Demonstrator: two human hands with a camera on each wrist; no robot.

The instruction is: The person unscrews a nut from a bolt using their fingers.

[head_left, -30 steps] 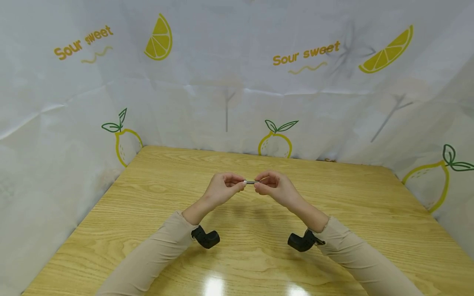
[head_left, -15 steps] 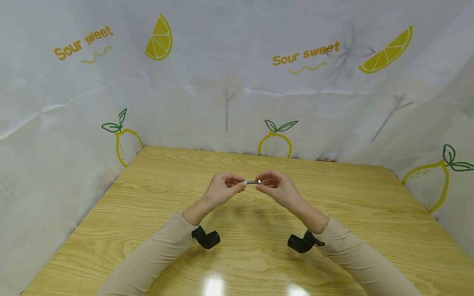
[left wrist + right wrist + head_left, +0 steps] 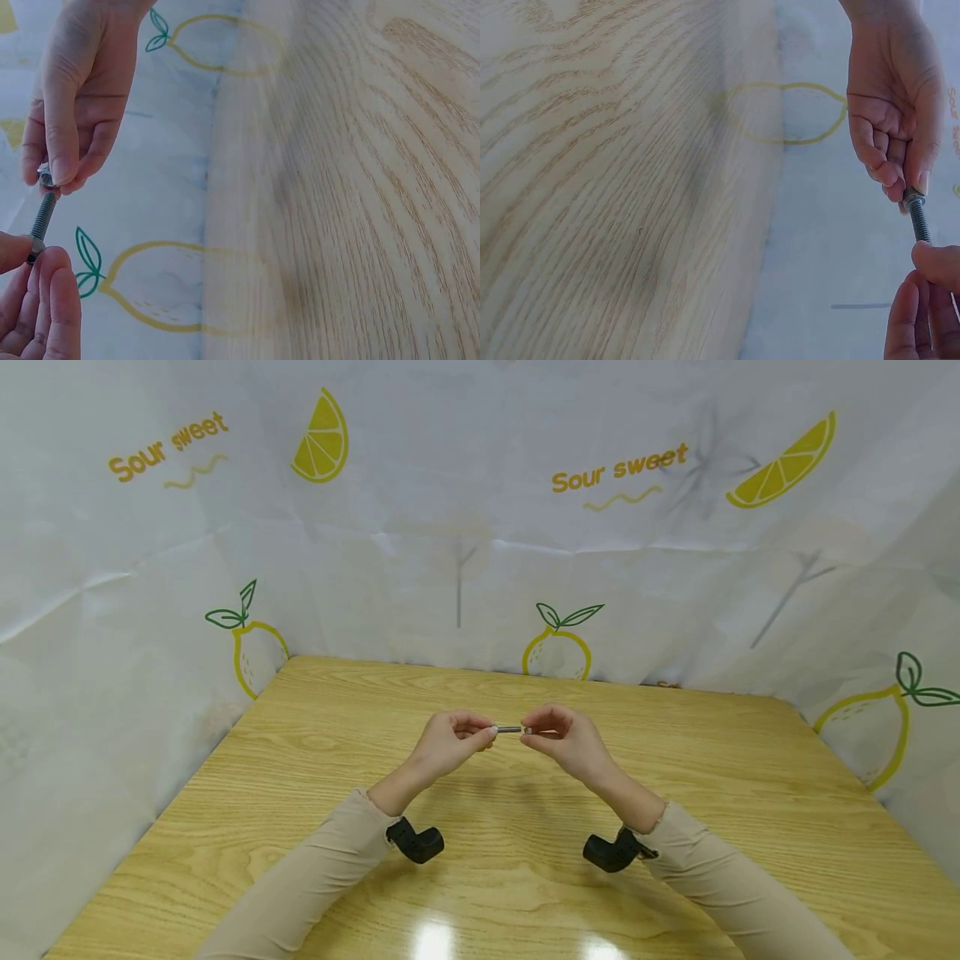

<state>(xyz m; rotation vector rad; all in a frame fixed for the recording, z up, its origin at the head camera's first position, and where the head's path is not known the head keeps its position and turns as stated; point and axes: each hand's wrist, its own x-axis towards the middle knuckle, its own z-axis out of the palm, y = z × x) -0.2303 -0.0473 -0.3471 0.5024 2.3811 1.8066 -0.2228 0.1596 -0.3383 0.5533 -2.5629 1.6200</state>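
Note:
My left hand (image 3: pixel 450 742) pinches the head of a metal bolt (image 3: pixel 508 729) between thumb and fingers. The bolt lies roughly level, its threaded shank pointing toward my right hand (image 3: pixel 564 741). At the shank's far end, that hand pinches a small metal nut (image 3: pixel 46 176) between thumb and fingertips. In the left wrist view the nut sits right at the tip, with the bare thread (image 3: pixel 43 216) running down to the head. The right wrist view shows the bolt's head (image 3: pixel 913 198) in the left fingers, while the right thumb covers the nut. Both hands are above the table.
Below lies a wood-grain table (image 3: pixel 337 718). White cloth (image 3: pixel 420 585) with lemon prints hangs behind it and along both sides. A black wrist mount (image 3: pixel 417 842) sits on the left wrist and another black mount (image 3: pixel 611 850) on the right.
My right hand has shifted slightly right, away from the left hand, bringing the nut out to the bolt's end. More of the shank shows between the fingers. The left hand has stayed nearly still.

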